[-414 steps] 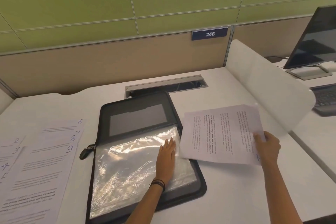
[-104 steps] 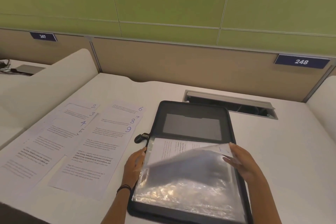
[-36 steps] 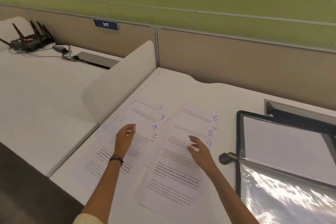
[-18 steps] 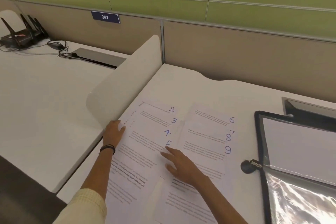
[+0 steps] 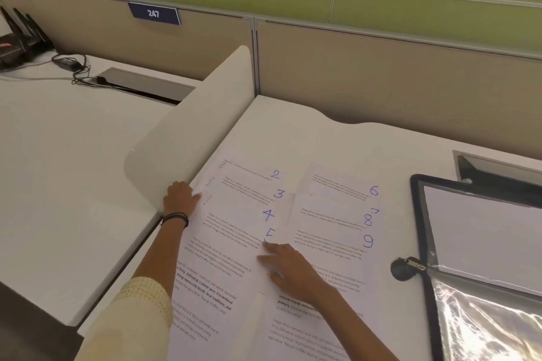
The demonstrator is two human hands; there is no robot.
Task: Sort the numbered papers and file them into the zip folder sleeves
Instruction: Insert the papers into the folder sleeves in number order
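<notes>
The right hand (image 5: 290,269) is pressing flat on the left fan of numbered papers (image 5: 228,243), fingers straight and spread, its index fingertip (image 5: 267,247) touching just under the handwritten 5. The left hand (image 5: 179,199) is resting at that fan's outer edge, against the foot of the divider panel (image 5: 190,132). Its thumb is lying on the paper, and I cannot tell whether its other fingers are curling under the sheets. This fan, 2 to 5, is lying on the desk (image 5: 337,141), meeting the right fan of 6 to 9 (image 5: 331,231) along the middle. The open zip folder (image 5: 418,228) and its clear sleeve (image 5: 484,316) are lying further right. The likely trouble is dragging: thin sheets are probably clinging, so sliding one out risks pulling neighbours along and scrambling the order. A sheet lifted by one edge could also crease against the panel.
</notes>
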